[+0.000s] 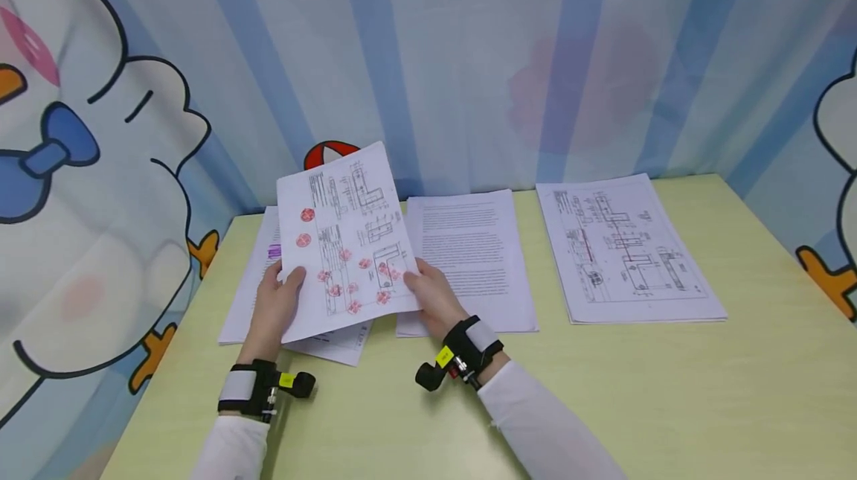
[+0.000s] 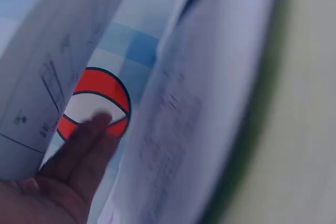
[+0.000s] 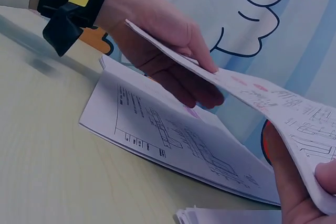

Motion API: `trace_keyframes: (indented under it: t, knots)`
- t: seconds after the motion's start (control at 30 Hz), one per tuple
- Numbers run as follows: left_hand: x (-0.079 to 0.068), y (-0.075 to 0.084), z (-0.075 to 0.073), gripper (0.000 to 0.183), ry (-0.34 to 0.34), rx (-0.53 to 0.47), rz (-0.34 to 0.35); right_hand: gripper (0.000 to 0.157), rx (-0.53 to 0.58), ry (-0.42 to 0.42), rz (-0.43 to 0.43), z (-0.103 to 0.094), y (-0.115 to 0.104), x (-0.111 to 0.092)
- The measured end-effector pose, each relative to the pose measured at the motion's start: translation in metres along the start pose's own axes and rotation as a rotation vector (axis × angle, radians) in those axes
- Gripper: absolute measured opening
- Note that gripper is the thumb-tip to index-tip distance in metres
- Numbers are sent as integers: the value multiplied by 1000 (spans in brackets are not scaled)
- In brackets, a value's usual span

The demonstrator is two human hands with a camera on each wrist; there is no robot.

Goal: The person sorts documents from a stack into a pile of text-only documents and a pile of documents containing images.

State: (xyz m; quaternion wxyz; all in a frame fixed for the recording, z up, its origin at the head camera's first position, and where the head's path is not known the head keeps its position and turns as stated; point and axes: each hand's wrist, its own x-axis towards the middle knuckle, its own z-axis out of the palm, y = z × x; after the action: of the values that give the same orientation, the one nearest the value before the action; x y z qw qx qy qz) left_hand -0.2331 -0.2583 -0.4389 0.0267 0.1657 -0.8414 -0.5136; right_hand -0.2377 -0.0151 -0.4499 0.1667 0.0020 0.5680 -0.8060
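Note:
A thin stack of papers (image 1: 351, 242) with line drawings and red round stamps is held up above the table, tilted. My left hand (image 1: 273, 312) grips its lower left edge, thumb on the printed face and fingers behind. On the opposite edge, my right hand (image 1: 437, 301) pinches the stack, thumb on top and fingers underneath. Below lies another stack of papers (image 3: 142, 119), its near corner curling up in the right wrist view. The left wrist view shows the left fingers (image 2: 86, 166) stretched behind the raised papers, above the blurred lower sheets.
A stack of text pages (image 1: 469, 264) lies in the middle of the table (image 1: 669, 391). To its right rests a stack of drawings (image 1: 629, 257) with red lines. A patterned curtain (image 1: 469, 78) hangs behind the far edge. Each wrist carries a strapped camera.

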Motion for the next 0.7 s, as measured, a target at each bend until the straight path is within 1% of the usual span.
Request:
trace_keyframes:
  t: [0.07, 0.13, 0.2, 0.3, 0.4, 0.5, 0.63, 0.7]
  knots:
    - [-3, 7, 0, 60, -32, -67, -5, 40, 20, -5, -14, -3, -1, 0]
    - [-6, 15, 0, 56, -65, -122, 15, 39, 36, -10, -37, -6, -2, -1]
    - [-10, 22, 2, 51, -82, -154, 53, 37, 35, -15, -58, -12, -4, -2]
    - [-14, 29, 10, 47, -99, -184, 122, 35, 17, -23, -66, -23, -9, -6]
    - [-17, 32, 21, 45, -117, -213, 182, 32, -39, -28, -61, -37, -17, -11]
    - [-20, 35, 34, 44, -156, -244, 233, 30, -117, -17, -60, -53, -27, -17]
    - [-25, 41, 54, 44, -230, -267, 280, 29, -205, 14, -79, -75, -42, -23]
    - [-28, 45, 65, 43, -266, -280, 286, 30, -235, 35, -92, -85, -49, -27]
